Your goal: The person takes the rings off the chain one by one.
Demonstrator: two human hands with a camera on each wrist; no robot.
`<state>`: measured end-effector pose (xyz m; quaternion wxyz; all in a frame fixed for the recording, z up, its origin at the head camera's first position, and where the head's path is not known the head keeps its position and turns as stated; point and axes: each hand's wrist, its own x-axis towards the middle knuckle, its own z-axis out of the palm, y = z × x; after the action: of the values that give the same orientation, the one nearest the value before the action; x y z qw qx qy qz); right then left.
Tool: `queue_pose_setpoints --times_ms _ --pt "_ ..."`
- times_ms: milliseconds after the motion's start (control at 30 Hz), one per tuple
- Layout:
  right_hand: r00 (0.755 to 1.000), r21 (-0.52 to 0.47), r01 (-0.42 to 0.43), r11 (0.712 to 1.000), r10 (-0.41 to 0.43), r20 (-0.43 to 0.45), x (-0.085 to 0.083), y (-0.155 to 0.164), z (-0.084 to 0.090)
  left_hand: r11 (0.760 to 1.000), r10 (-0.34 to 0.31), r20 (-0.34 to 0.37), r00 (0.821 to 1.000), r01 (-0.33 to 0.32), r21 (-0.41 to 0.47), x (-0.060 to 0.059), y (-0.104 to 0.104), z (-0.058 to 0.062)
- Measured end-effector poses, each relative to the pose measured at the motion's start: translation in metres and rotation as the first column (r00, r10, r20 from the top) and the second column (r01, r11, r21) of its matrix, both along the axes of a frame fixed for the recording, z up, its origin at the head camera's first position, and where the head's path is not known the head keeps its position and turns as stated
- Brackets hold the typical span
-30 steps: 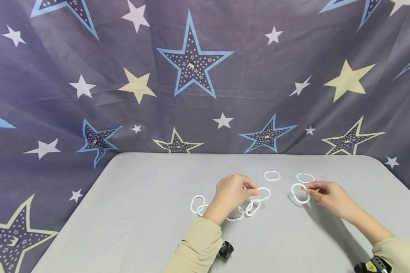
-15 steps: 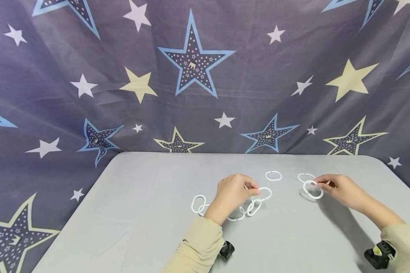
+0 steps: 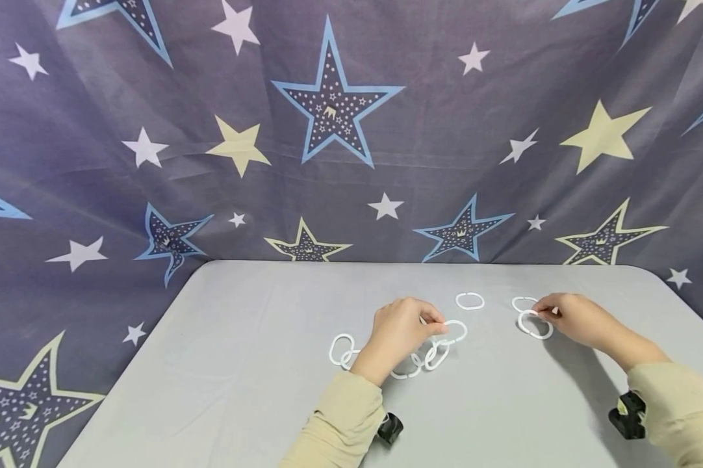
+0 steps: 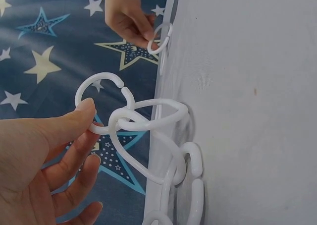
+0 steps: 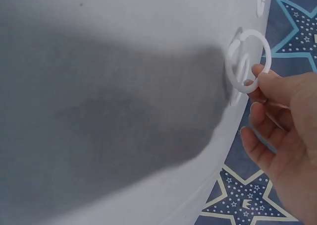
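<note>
Right hand point(image 3: 574, 318) has carried its ring point(image 3: 535, 324) rightward; left hand point(image 3: 399, 331) pinches chain point(image 3: 412, 357).

White rings point(image 3: 535, 324); grey table point(image 3: 258, 364); navy backdrop point(image 3: 123, 195) at twelve o'clock, blue, cream, white stars; beige sleeves point(image 3: 342, 422).

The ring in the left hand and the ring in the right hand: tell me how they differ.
The left hand's ring is the end link of a chain lying on the table; the right hand's ring is single, joined to nothing. The left ring's gap is visible; no gap shows on the right ring. Both are white plastic, pinched by fingers.
</note>
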<state>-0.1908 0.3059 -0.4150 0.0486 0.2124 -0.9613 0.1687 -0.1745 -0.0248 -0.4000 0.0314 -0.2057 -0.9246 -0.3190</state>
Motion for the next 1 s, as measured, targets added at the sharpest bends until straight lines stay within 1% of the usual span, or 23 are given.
queue_pose_setpoints --times_ms 133,367,667,767,1000 --pt "1.0 0.028 0.0 1.0 0.0 -0.011 -0.0015 -0.0016 -0.0034 1.0 0.001 -0.002 1.0 -0.001 -0.005 0.0003 0.0001 0.0008" --pt "0.998 0.066 -0.007 0.998 0.011 -0.061 -0.0013 -0.0017 -0.0076 1.0 -0.002 -0.01 1.0 0.002 -0.017 0.0005 0.0002 0.0018" --pt "0.995 0.089 0.059 0.994 -0.051 -0.088 0.0003 -0.0016 -0.008 1.0 0.0 -0.014 1.0 0.0 -0.009 -0.0008 0.0009 0.0012" --pt "0.995 0.079 0.073 0.994 -0.067 -0.077 0.0005 -0.0016 -0.0084 1.0 -0.002 -0.017 1.0 0.002 -0.007 -0.0011 0.0012 0.0011" --pt "0.995 0.039 0.096 0.995 -0.096 0.001 0.0007 -0.0003 -0.0069 1.0 0.0 -0.02 1.0 0.0 -0.006 -0.0009 0.001 0.0015"
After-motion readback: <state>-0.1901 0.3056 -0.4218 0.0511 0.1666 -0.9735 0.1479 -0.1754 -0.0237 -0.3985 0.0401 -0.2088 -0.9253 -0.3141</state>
